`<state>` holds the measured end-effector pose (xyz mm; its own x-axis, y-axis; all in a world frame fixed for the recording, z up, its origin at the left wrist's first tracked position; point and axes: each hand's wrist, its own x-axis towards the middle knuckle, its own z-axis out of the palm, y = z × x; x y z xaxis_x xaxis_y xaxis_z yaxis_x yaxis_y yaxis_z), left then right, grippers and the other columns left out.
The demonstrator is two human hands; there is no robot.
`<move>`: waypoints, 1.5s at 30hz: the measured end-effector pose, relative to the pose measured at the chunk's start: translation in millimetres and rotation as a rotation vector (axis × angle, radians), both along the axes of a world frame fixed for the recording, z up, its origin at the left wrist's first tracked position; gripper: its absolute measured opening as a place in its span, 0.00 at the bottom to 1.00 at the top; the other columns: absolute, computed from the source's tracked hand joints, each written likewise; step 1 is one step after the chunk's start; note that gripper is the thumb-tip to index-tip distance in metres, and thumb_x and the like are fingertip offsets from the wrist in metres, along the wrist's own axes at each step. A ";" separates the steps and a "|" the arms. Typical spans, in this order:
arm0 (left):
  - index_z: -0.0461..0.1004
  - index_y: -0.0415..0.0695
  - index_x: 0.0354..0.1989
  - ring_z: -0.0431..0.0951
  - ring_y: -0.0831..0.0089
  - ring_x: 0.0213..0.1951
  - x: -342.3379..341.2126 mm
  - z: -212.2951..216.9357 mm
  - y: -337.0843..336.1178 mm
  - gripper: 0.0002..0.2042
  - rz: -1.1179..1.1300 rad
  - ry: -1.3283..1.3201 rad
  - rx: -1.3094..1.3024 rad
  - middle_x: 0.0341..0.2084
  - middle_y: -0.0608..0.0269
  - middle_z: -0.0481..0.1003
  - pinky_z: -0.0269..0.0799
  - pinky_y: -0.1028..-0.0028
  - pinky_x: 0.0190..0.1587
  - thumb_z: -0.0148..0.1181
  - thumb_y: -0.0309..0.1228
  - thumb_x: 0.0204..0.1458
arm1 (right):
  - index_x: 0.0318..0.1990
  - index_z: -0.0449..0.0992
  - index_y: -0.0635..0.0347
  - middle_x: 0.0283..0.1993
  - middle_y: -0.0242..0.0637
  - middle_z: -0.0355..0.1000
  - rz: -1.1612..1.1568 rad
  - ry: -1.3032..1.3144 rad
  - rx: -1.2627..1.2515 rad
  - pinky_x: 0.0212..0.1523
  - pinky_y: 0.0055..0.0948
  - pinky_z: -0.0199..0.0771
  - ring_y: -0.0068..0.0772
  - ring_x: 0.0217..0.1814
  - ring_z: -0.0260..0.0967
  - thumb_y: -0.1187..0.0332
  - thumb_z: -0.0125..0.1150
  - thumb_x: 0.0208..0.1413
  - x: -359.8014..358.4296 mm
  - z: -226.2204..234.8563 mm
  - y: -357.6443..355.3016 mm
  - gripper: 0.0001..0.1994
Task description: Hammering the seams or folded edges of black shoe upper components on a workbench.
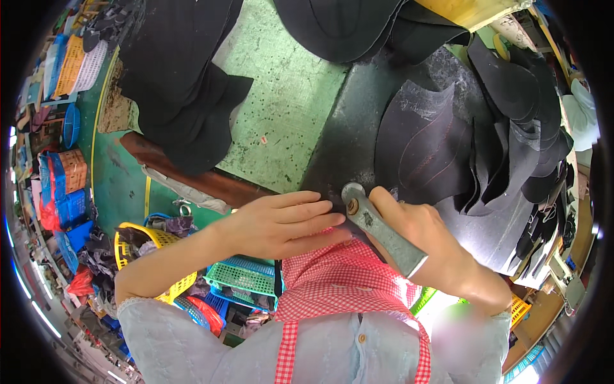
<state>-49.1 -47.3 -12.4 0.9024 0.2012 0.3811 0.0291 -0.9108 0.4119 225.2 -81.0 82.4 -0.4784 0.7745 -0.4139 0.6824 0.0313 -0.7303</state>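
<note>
"Hammer (385,233), where is it exactly?"

"It is in the right hand (419,224). This hand is closed around it, with bent fingers, and the metal head lies slantwise on the side toward the left hand (281,224). Its round end is just beside the left fingertips; its square end points back to the body."

"And how is the left hand placed?"

"It is flat and released, the back upward, fingers stretched toward the right. Whether these fingers touch something beneath, I cannot tell. Both elbows are bent outward, so the two hands meet before the body."

"What is close to them?"

"Under the hands is the red checked apron (342,275). Just beyond them begins the dark plate (342,131), and beyond the left hand, the green table surface (281,96)."

"And farther?"

"Beyond the right hand are curved black pieces (425,144), overlapping. Beyond the left hand lies a black stack (185,83). Left of the left forearm, lower down, is a yellow basket (126,246)."
</note>
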 end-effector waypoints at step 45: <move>0.86 0.55 0.47 0.74 0.63 0.46 98.2 17.1 24.1 0.19 0.547 -0.033 -0.193 0.42 0.70 0.75 0.68 0.60 0.51 0.78 0.31 0.43 | 0.47 0.68 0.64 0.30 0.52 0.74 -0.178 0.016 0.110 0.31 0.49 0.76 0.59 0.33 0.79 0.72 0.64 0.64 71.0 -4.6 -35.5 0.11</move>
